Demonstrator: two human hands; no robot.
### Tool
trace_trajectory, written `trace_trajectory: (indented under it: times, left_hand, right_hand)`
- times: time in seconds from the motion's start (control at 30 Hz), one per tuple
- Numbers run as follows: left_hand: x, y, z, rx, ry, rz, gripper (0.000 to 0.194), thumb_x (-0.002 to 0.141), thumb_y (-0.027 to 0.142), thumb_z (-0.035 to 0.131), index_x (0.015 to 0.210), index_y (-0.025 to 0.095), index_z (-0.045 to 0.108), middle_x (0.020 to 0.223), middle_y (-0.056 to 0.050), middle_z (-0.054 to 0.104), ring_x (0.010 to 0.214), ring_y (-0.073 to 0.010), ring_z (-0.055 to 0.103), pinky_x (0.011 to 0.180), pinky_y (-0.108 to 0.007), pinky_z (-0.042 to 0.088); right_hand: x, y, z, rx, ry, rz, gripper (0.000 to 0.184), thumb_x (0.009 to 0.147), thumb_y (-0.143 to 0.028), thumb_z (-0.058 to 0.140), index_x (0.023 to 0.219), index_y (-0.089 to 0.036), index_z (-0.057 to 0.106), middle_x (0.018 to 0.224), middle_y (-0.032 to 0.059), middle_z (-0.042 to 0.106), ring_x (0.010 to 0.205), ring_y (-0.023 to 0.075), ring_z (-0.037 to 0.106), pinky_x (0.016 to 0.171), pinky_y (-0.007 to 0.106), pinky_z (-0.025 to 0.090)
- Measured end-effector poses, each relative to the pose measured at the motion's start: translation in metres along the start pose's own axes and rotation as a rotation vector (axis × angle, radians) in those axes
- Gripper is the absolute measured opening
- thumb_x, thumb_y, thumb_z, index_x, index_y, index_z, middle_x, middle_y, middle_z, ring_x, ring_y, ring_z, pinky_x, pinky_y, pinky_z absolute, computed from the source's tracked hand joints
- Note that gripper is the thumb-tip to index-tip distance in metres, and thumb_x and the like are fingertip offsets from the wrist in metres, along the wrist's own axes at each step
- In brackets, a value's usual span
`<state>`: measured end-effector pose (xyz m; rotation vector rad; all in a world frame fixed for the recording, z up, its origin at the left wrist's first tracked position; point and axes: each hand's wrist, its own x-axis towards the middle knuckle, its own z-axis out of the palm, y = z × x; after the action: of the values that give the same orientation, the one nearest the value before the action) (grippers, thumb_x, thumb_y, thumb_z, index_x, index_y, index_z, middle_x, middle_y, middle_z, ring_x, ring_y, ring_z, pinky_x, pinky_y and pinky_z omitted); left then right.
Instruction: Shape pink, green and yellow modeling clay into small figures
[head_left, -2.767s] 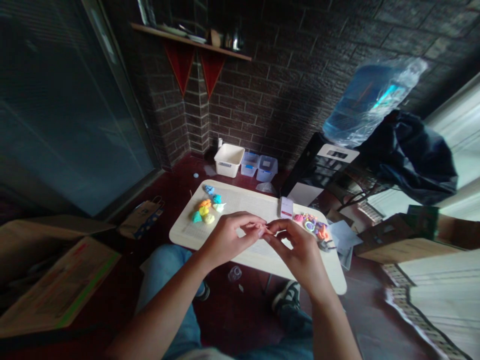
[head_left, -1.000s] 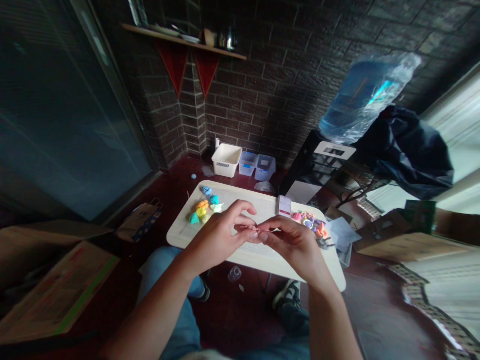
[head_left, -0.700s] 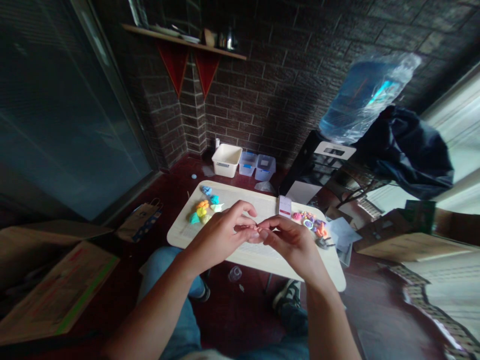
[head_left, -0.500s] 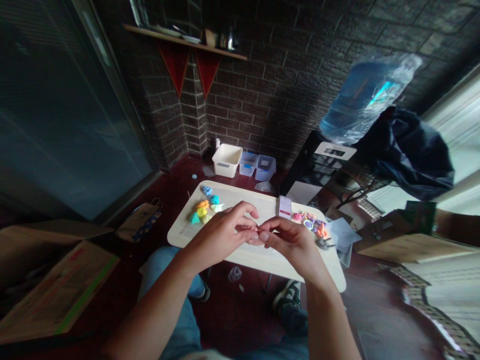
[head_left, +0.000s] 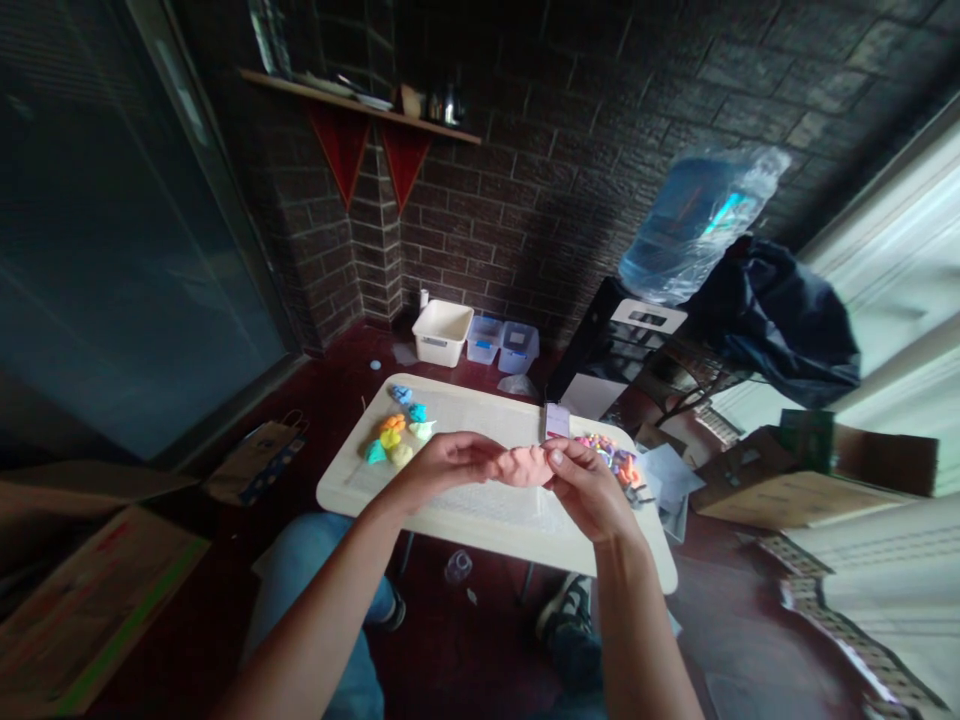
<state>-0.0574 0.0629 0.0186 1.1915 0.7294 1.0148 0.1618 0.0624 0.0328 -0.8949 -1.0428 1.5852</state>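
Note:
A flattened, bumpy piece of pink modelling clay [head_left: 523, 466] is stretched between my two hands above the table [head_left: 487, 515]. My left hand [head_left: 450, 465] pinches its left end, thumb below and fingers above. The right end is gripped between the thumb and fingers of my right hand [head_left: 589, 488]. Left of my hands lie several clay lumps, among them a blue lump [head_left: 402, 394], an orange lump [head_left: 392, 424] and a green lump [head_left: 375, 452]. Behind my right hand, partly hidden, sits a cluster of small colourful clay pieces [head_left: 624, 465].
A phone [head_left: 556, 421] stands at the table's back edge. Beyond it are a cream bin [head_left: 442, 335], clear plastic boxes [head_left: 517, 348] and a water dispenser [head_left: 592, 350]. Cardboard boxes [head_left: 810, 495] are on the right, another carton [head_left: 112, 590] on the left. A clear cup [head_left: 457, 567] lies under the table.
Both hands have drawn slightly apart and turned, so the pink clay between them now shows broadly. The whole view has shifted a little.

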Motion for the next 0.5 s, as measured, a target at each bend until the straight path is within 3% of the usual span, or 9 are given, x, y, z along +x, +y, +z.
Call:
trace_trajectory:
  times: [0.07, 0.2, 0.4, 0.5]
  left_hand:
    - [-0.002, -0.012, 0.008, -0.065, 0.036, -0.032, 0.036, 0.062, 0.031, 0.085, 0.087, 0.012, 0.070, 0.077, -0.005, 0.072, 0.073, -0.0148, 0.066, 0.070, -0.026, 0.050]
    - [-0.001, -0.025, 0.018, -0.061, 0.145, 0.002, 0.029, 0.063, 0.032, 0.084, 0.073, 0.011, 0.068, 0.064, -0.003, 0.069, 0.062, -0.0129, 0.061, 0.063, -0.026, 0.047]
    - [-0.002, -0.031, 0.020, -0.088, 0.191, -0.005, 0.037, 0.059, 0.029, 0.086, 0.088, 0.012, 0.072, 0.071, -0.003, 0.072, 0.064, -0.0141, 0.064, 0.065, -0.027, 0.050]
    - [-0.005, -0.034, 0.019, -0.102, 0.203, 0.023, 0.036, 0.064, 0.032, 0.084, 0.091, 0.012, 0.073, 0.077, -0.006, 0.075, 0.071, -0.0172, 0.068, 0.072, -0.030, 0.053]
  right_hand:
    - [0.001, 0.001, -0.004, -0.003, 0.002, -0.004, 0.022, 0.064, -0.036, 0.086, 0.077, -0.021, 0.076, 0.067, -0.0009, 0.066, 0.059, 0.0096, 0.055, 0.054, 0.021, 0.044]
    - [-0.001, 0.006, -0.007, 0.006, 0.003, -0.008, 0.030, 0.064, -0.039, 0.086, 0.088, -0.022, 0.076, 0.076, -0.0001, 0.067, 0.060, 0.0098, 0.054, 0.054, 0.022, 0.043]
    - [-0.007, 0.018, -0.009, 0.043, 0.045, -0.010, 0.022, 0.063, -0.035, 0.086, 0.076, -0.021, 0.075, 0.072, -0.0005, 0.067, 0.057, 0.0095, 0.051, 0.052, 0.022, 0.042]
    - [-0.009, 0.021, -0.010, 0.061, 0.061, 0.000, 0.023, 0.061, -0.035, 0.087, 0.075, -0.020, 0.075, 0.068, -0.0011, 0.067, 0.054, 0.0089, 0.051, 0.051, 0.022, 0.042]
